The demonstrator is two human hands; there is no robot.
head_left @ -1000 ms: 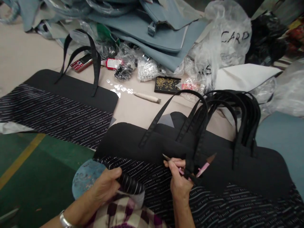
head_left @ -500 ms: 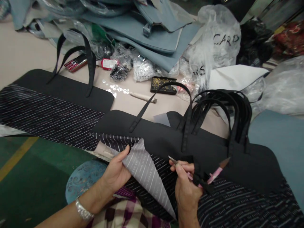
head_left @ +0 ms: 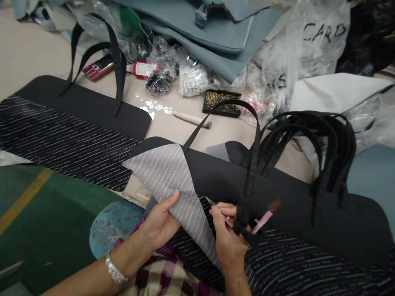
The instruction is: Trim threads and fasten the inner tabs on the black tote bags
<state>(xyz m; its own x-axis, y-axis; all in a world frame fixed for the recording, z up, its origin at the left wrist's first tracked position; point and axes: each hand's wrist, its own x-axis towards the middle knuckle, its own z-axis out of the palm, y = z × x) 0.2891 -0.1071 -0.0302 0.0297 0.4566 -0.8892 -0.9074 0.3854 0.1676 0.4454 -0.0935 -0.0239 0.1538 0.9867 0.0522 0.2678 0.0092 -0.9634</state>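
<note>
My left hand [head_left: 162,224] pinches the folded-back edge of a striped fabric lining [head_left: 168,172], its grey underside showing. Just right of the fold, my right hand [head_left: 228,234] is closed around a small pink-handled tool [head_left: 261,222], with a pointed tip near the fabric and black material wound about it. The lining belongs to a black panel [head_left: 284,201] with a thin black strap handle [head_left: 254,135] standing up from it. Farther left lies a similar black panel [head_left: 98,105] with handles and striped fabric.
Behind the panels are a dotted black tray [head_left: 221,102], a pale-handled brush [head_left: 191,119], clear discs [head_left: 157,106], a red bottle [head_left: 143,70], a red phone-like device [head_left: 98,68] and plastic bags [head_left: 321,45]. Looped black straps [head_left: 336,139] stand at right. A blue stool [head_left: 114,230] is below.
The fabric's corner has flopped over to the left, showing more grey underside. My right hand and its tool have moved left, closer to the fold. The camera view has shifted slightly.
</note>
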